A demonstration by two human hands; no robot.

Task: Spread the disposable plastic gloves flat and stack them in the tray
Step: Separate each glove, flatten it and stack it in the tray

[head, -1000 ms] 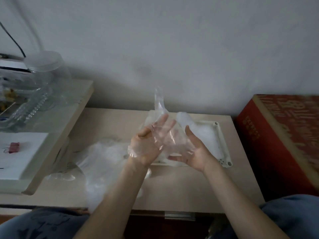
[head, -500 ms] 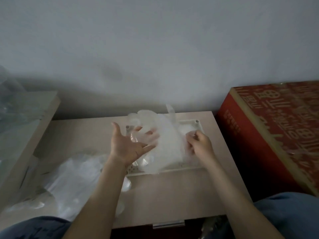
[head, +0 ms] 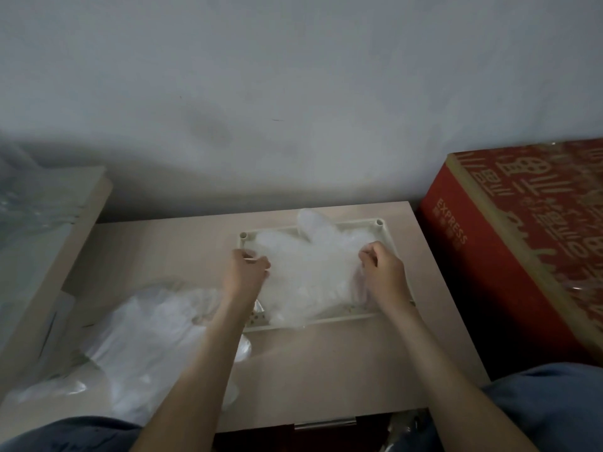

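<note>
The thin glove lies spread in the tray, which sits toward the far right corner of the table; one of its fingers pokes over the tray's far rim. I think the film could cling to my skin and lift or crease when I let go, or slide off that rim if I tug unevenly. My left hand has curled fingers pinching the glove's left edge, near the tray's far left corner. My right hand pinches the right edge, knuckles up, both forearms reaching in from the near edge. The loose pile waits near the table's left edge.
</note>
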